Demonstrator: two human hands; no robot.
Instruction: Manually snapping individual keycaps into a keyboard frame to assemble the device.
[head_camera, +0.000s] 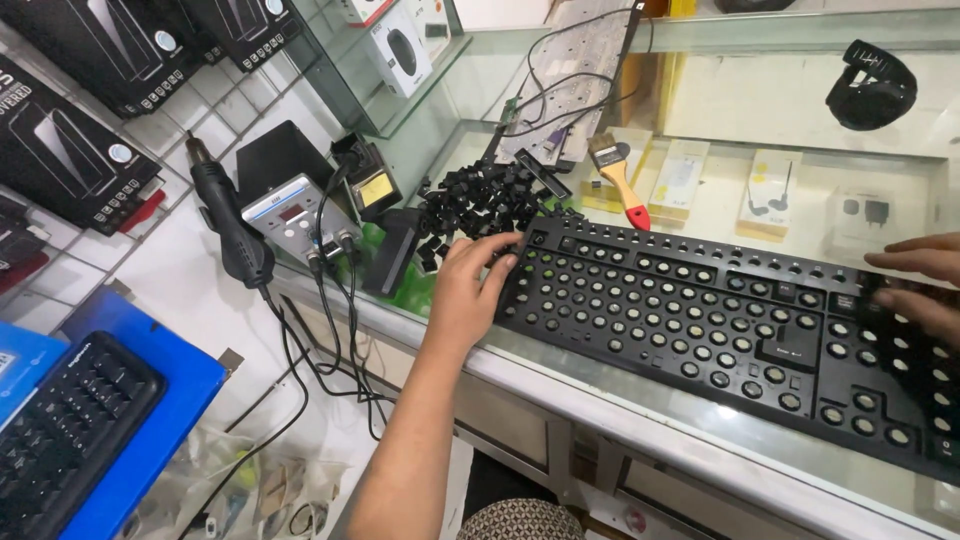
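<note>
Since nearly every key cap is off it, the black keyboard (720, 320) lies flat on the glass counter (560, 375), running from about 10 o'clock to 4 o'clock across the view, so both hands can get at it from either end. The person's left hand (470, 290) rests on the keyboard's left edge, fingers curled loosely over the corner, not clenched and not holding anything loose, more like it's steadying the board. The right hand (925, 285) sits at 3 o'clock on the number pad end, fingers stretched out flat over it; whether they pinch a cap there is hard to tell. Loose black key caps (480, 205) sit in a heap at 11 o'clock, just beyond the left hand, probably so they're within easy reach. A red-handled brush (620, 175) lies past the board at 12 o'clock. At 9 o'clock a hot-air rework station (290, 215) with its handpiece (230, 225) crowds the counter's left end, cables hanging over the side. The keyboard's near edge comes close to the counter's front edge, so there's little slack toward 6 o'clock; open room is mostly behind the board.
</note>
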